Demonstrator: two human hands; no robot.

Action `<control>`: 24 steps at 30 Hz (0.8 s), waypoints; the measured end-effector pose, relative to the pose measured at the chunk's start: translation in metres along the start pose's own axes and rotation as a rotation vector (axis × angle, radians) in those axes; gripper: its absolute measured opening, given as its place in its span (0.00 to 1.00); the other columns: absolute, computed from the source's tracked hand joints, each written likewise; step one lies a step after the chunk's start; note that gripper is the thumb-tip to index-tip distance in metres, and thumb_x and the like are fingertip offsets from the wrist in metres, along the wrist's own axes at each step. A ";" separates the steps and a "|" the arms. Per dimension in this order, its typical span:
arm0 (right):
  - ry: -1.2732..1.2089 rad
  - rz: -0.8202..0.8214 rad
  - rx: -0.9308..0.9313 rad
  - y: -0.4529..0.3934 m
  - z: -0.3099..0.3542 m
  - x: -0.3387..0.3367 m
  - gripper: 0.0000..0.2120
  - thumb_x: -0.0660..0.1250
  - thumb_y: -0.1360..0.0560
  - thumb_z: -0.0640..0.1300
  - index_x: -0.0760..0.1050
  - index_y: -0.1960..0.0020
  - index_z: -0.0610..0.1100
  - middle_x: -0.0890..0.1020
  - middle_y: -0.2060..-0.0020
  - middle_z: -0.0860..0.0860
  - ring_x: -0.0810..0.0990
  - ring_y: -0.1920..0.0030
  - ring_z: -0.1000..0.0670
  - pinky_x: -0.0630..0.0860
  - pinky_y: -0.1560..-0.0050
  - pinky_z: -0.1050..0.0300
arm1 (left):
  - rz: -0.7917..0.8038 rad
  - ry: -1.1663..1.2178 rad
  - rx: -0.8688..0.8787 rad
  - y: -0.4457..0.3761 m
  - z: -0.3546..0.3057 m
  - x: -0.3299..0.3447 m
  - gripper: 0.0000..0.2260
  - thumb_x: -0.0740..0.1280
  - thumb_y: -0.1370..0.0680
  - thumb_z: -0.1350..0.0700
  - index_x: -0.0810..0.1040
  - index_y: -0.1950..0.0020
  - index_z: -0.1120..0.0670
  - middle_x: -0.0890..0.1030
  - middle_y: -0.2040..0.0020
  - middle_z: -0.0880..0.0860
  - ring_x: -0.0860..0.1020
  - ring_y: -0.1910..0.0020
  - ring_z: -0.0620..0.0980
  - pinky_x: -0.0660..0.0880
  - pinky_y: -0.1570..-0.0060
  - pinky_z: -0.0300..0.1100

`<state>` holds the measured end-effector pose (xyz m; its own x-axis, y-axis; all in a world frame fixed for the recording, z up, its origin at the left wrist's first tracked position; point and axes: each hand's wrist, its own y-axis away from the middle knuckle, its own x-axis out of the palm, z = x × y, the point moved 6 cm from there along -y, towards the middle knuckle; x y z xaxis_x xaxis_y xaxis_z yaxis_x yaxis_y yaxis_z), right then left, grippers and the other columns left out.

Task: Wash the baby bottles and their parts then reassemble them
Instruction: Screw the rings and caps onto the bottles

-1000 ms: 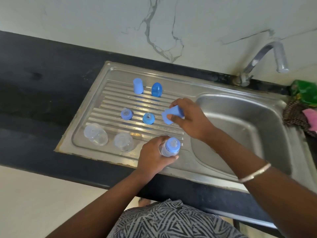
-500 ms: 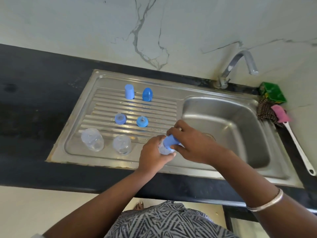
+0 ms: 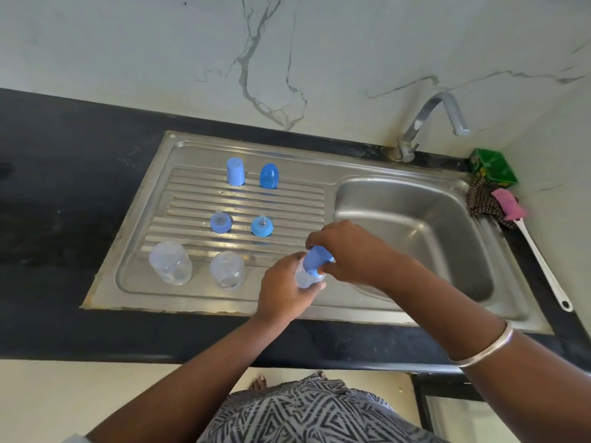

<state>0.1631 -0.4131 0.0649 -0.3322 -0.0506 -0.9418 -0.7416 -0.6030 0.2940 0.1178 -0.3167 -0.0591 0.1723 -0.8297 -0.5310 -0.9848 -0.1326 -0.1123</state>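
Over ribbed steel drainboard (image 3: 243, 203), both hands clamped: left (image 3: 283, 287) round clear bottle (image 3: 303, 278), right (image 3: 347, 252) round blue cap (image 3: 315, 259).

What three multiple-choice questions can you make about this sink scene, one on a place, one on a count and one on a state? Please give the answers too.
1. Where does the green box stand?
A. in the basin
B. right of the tap, by the wall
C. on the drainboard

2. How many clear bottles stand on the drainboard, not held?
A. two
B. four
C. none

3. What is the right hand doing?
A. resting open in the basin
B. turning the tap
C. gripping a blue cap on the held bottle

Answers: 
1 B, it sits in the corner beyond the tap. 
2 A, one and another stand there. 
3 C, its fingers curl round the blue cap while the left hand holds the bottle.
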 end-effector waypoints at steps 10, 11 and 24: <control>-0.056 -0.053 0.146 -0.009 -0.005 0.001 0.07 0.73 0.29 0.48 0.78 0.54 0.48 0.76 0.61 0.52 0.77 0.56 0.46 0.67 0.65 0.59 | -0.026 0.021 0.029 0.000 -0.001 -0.005 0.21 0.80 0.34 0.44 0.83 0.45 0.49 0.85 0.54 0.43 0.80 0.55 0.39 0.73 0.53 0.29; -0.061 -0.070 0.198 -0.008 -0.007 0.003 0.10 0.73 0.29 0.51 0.75 0.56 0.47 0.74 0.63 0.52 0.76 0.58 0.47 0.67 0.66 0.59 | -0.028 0.021 0.039 0.000 -0.001 -0.005 0.22 0.80 0.34 0.43 0.83 0.43 0.49 0.85 0.52 0.43 0.80 0.54 0.39 0.73 0.52 0.30; -0.123 -0.219 0.289 0.003 0.001 0.003 0.18 0.69 0.28 0.50 0.67 0.45 0.44 0.76 0.60 0.47 0.75 0.62 0.44 0.68 0.66 0.57 | 0.010 -0.013 0.031 -0.002 0.003 -0.001 0.27 0.80 0.35 0.45 0.81 0.38 0.48 0.84 0.47 0.43 0.81 0.50 0.39 0.77 0.46 0.35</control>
<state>0.1595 -0.4140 0.0627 -0.2024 0.1612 -0.9660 -0.9308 -0.3383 0.1385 0.1195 -0.3139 -0.0611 0.1630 -0.8235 -0.5434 -0.9853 -0.1072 -0.1332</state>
